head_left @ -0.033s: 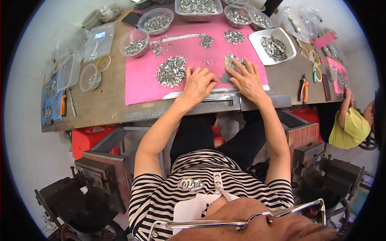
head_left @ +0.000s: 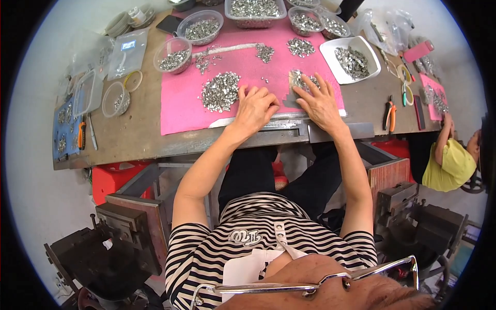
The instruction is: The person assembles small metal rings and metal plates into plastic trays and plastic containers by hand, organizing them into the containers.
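Observation:
My left hand [head_left: 254,109] rests on the pink mat [head_left: 181,111] with its fingers curled and the thumb drawn in toward the index finger. Its fingertips are at the right edge of a large heap of small shiny metal pieces [head_left: 220,92]. Whatever lies between thumb and finger is too small or hidden to name. Farther right, my right hand [head_left: 323,106] has its fingers spread, the tips over a smaller group of metal pieces [head_left: 298,77] that the hand partly covers. Between the hands, a few loose pieces [head_left: 265,80] lie on the mat.
Clear tubs of metal pieces [head_left: 200,29] line the far side. A white tray [head_left: 375,64] holds more on the right. A metal bar [head_left: 279,124] runs along the front edge. Orange-handled pliers [head_left: 392,118] lie right; a co-worker in a yellow top [head_left: 449,168] sits beyond.
My right hand's fingers have shifted slightly to the right over the small metal pieces. My left hand looks the same.

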Demonstrator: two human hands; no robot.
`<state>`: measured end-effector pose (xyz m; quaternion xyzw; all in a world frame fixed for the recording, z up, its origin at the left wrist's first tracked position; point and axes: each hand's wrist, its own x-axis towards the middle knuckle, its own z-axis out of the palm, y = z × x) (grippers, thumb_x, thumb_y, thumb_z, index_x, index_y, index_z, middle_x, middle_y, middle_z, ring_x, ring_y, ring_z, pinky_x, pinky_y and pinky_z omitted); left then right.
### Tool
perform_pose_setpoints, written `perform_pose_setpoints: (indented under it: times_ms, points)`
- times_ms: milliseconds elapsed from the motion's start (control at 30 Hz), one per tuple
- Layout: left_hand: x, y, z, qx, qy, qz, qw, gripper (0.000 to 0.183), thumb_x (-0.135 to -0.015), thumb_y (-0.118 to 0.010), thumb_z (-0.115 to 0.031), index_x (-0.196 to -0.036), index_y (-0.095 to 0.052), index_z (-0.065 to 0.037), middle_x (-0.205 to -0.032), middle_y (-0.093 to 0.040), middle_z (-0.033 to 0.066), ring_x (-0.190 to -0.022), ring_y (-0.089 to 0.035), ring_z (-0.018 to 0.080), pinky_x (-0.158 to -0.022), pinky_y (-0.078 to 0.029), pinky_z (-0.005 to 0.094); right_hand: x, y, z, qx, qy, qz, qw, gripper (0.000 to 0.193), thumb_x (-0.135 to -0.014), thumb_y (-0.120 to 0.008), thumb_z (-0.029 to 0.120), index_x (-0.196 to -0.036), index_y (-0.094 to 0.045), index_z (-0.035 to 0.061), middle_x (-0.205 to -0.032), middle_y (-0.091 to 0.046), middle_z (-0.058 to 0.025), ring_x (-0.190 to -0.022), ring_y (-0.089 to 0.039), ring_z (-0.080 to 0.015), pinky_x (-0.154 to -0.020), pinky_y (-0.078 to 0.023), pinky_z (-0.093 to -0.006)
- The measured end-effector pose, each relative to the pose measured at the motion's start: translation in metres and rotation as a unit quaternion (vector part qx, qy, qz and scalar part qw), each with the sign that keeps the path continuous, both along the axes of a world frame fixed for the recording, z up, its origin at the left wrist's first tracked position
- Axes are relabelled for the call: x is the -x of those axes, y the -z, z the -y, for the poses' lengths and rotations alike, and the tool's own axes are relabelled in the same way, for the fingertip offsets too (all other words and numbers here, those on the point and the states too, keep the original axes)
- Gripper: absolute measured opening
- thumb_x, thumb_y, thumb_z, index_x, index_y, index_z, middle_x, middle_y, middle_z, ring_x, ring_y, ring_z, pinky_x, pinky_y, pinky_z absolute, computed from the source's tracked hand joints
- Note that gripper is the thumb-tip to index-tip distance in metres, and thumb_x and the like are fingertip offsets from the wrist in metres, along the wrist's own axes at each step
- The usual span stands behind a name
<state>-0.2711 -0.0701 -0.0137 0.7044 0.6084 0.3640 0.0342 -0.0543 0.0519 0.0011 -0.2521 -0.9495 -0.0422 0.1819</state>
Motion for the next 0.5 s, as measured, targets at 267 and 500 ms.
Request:
perform_pose_setpoints:
  times_ms: [267, 500]
  points:
    - [-0.002, -0.007, 0.001, 0.006, 0.005, -0.054, 0.999, 0.006, -0.085, -0.074, -0.017, -0.087, -0.071, -0.014, -0.086, -0.059, 0.0017, -0.094, -0.058, 0.0231, -0.105, -0.031, 0.0551, 0.028, 0.003, -0.013, 0.041, -0.020, -0.139, 0.989, 0.021, -0.089, -0.072, 0.018, -0.109, -0.074, 0.0110, -0.117, -0.064, -0.0097, -0.116, -0.055, -0.0339, -0.099, -0.042, -0.0480]
    - [-0.009, -0.005, -0.003, 0.015, 0.001, -0.121, 0.992, 0.009, -0.088, -0.070, -0.012, -0.094, -0.065, -0.009, -0.087, -0.061, 0.0070, -0.092, -0.059, 0.0268, -0.096, -0.037, 0.0483, 0.060, 0.018, -0.013, -0.018, 0.034, -0.167, 0.985, 0.008, -0.084, -0.074, 0.016, -0.086, -0.073, 0.0086, -0.087, -0.061, -0.0060, -0.089, -0.056, -0.0270, -0.079, -0.041, -0.0436]
